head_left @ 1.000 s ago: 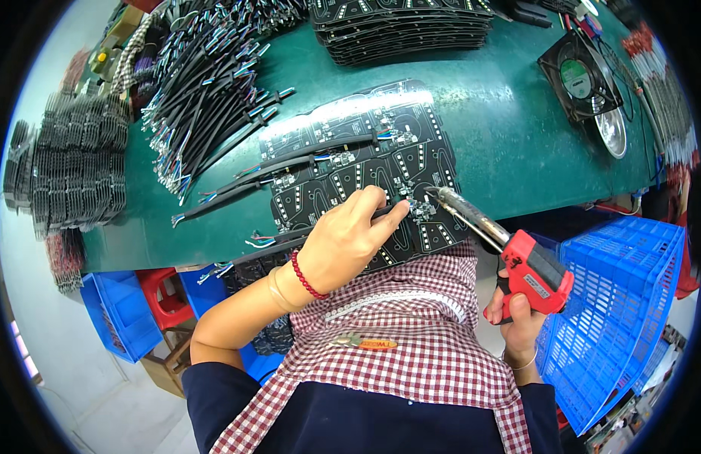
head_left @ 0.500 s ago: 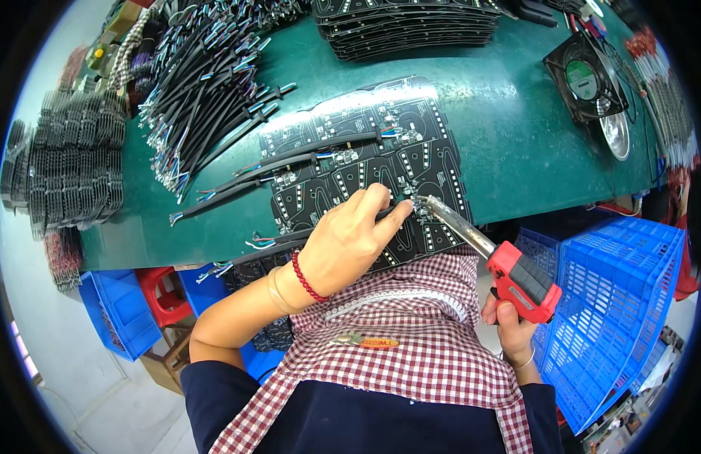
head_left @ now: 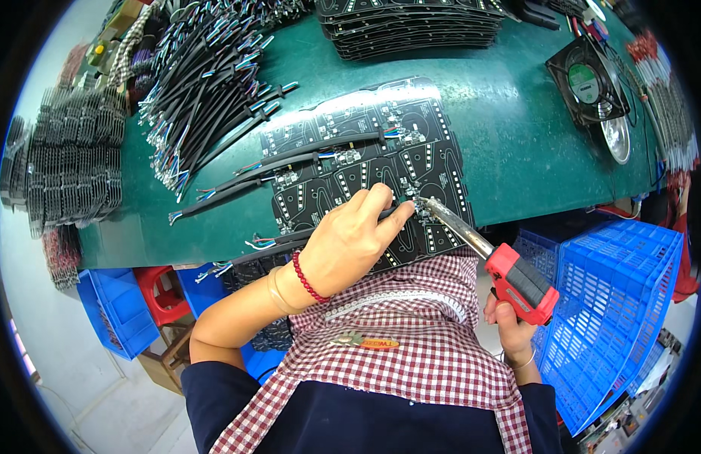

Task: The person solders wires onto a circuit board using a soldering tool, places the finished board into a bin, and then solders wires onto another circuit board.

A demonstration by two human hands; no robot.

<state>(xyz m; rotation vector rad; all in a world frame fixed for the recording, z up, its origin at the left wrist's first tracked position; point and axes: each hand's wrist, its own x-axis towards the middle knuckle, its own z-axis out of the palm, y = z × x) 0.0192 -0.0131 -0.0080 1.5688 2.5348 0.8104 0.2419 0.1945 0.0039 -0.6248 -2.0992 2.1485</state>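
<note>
A black circuit board panel (head_left: 396,144) lies on the green table (head_left: 502,136), near its front edge. My left hand (head_left: 350,242) rests on the panel and pinches a black cable (head_left: 388,214) against it. My right hand (head_left: 509,329) grips a red soldering gun (head_left: 517,276) below the table edge. The gun's metal tip (head_left: 426,203) touches the panel right by my left fingertips. Other black cables with coloured wire ends (head_left: 320,155) lie across the panel.
A heap of black cables (head_left: 206,83) lies at the back left, stacked black panels (head_left: 411,26) at the back. A small black fan (head_left: 589,79) stands at the right. Blue crates (head_left: 615,303) sit at my right, blue bins (head_left: 119,310) and a red stool (head_left: 161,291) at my left.
The soldering gun's tip has shifted slightly left and down along the panel, closer to my left fingertips. My left hand stays on the cable.
</note>
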